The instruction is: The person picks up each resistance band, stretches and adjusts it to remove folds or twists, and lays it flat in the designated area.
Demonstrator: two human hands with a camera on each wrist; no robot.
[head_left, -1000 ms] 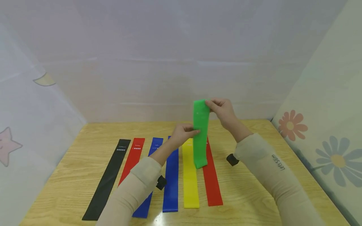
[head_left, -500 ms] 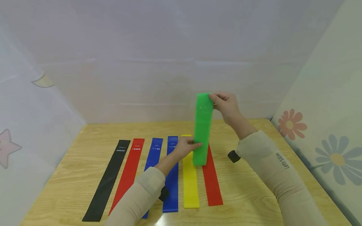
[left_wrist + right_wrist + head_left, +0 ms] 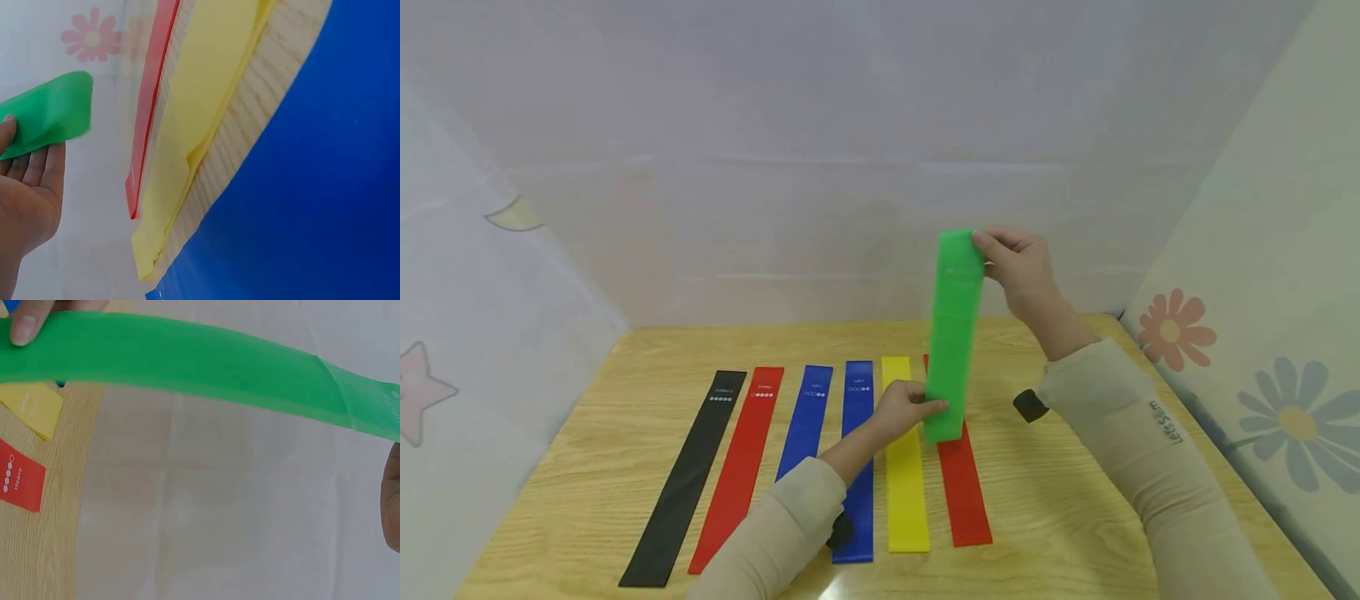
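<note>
The green band point(image 3: 953, 333) is up in the air, held almost upright above the wooden table point(image 3: 1075, 500), leaning a touch to the right at the top. The right hand point(image 3: 1018, 271) has the top end, thumb and fingers pinched on its upper corner, well above the table. Down below, the left hand point(image 3: 906, 408) pinches the bottom end, thumb against one face and fingers behind; the left wrist view shows that green end lying across the fingertips with the thumb on top. From the right wrist view the band runs taut across the frame as one long strip. Underneath, flat on the table in a neat row, lie the black band point(image 3: 688, 475), a red band point(image 3: 737, 467), a blue band point(image 3: 805, 421), a second blue band point(image 3: 856, 442), the yellow band point(image 3: 904, 483) and another red band point(image 3: 962, 492). The green band's lower end hangs just above the gap between that yellow band and the rightmost red one, clear of both.
</note>
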